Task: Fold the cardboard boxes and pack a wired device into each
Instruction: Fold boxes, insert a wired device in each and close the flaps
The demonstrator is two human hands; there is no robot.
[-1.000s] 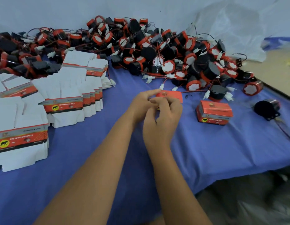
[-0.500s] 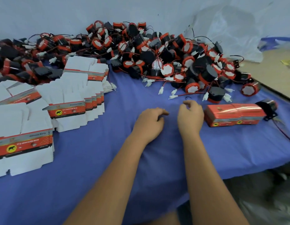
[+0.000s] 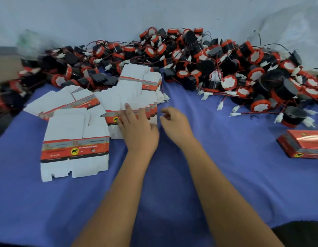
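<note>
Barely begun — finished boxes [image 3: 302, 143] lie at right edge (count unclear), while the left hand [image 3: 138, 129] rests flat-fingered on flat blanks [image 3: 131, 102] left of centre, the right hand [image 3: 176, 123] hovers loosely empty, and the device heap [image 3: 208, 68] fills the top.

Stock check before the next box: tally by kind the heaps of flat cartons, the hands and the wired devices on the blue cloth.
Heaps of flat cartons: 4
Hands: 2, the left hand touching a heap with straight fingers, the right hand holding nothing
Wired devices: a tangled pile, too many to count
Total counted: 6
</note>
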